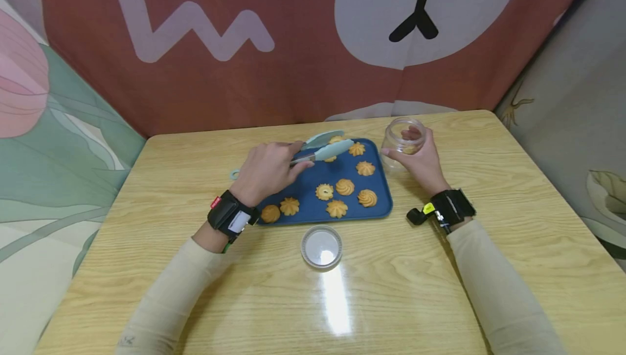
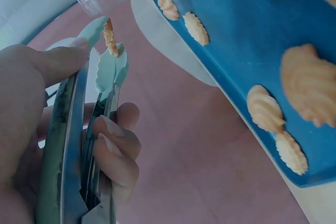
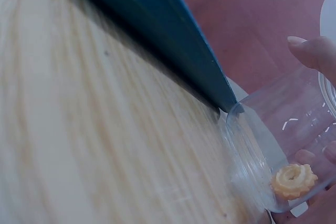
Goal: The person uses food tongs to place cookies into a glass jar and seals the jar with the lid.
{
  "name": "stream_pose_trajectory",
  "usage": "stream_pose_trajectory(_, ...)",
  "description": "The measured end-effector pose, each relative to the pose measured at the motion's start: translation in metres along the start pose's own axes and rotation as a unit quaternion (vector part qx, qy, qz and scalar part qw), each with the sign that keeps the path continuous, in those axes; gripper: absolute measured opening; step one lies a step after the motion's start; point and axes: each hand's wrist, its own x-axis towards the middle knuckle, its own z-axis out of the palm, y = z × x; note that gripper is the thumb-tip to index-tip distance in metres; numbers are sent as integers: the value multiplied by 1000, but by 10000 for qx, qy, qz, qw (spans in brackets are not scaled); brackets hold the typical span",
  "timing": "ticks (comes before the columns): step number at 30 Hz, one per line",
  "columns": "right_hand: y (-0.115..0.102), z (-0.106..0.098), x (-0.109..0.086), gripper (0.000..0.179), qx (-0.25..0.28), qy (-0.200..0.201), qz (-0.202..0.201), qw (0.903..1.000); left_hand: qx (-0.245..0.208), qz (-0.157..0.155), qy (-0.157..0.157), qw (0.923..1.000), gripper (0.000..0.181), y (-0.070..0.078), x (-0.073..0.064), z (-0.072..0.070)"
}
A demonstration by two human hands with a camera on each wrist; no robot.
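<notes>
My left hand (image 1: 266,170) grips a pair of tongs (image 1: 334,149) with pale teal tips, held above the blue tray (image 1: 303,184). In the left wrist view, a golden cookie (image 2: 109,38) is caught edge-on between the tong tips. To the right of the tray, my right hand (image 1: 424,162) holds a clear jar (image 1: 404,122), its thumb and fingers on opposite sides. The right wrist view shows a ridged cookie (image 3: 294,181) lying inside the jar, near its bottom. Several piped cookies (image 1: 344,186) are spread over the tray.
A round clear lid (image 1: 321,247) lies on the wooden table (image 1: 391,295) in front of the tray. Behind the table hangs a reddish-brown cloth (image 1: 293,88) with a printed bear face. Patterned fabric (image 1: 54,181) stands at the left side.
</notes>
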Motion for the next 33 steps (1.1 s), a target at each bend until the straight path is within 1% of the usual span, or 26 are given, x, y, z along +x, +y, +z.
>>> stream_pose_trajectory(5,0,1,0,87,-66,37,18,10000,-21,112,7,9999,45,5,8,-1)
stream_pose_trajectory(10,0,1,0,84,-93,-6,-18,10000,21,186,13,9998,45,10,18,-3)
stream_pose_trajectory(15,1,0,1,84,-167,-20,-24,9999,62,331,104,9994,44,19,33,-4)
stream_pose_trajectory(19,1,0,1,84,-66,-22,-23,10000,90,398,140,9991,42,25,44,-7)
stream_pose_trajectory(26,1,0,2,86,-45,-52,-91,9999,3,415,64,9991,48,34,60,-9)
stream_pose_trajectory(33,0,-1,3,87,-76,-95,-32,9999,-112,395,36,9991,46,43,76,-8)
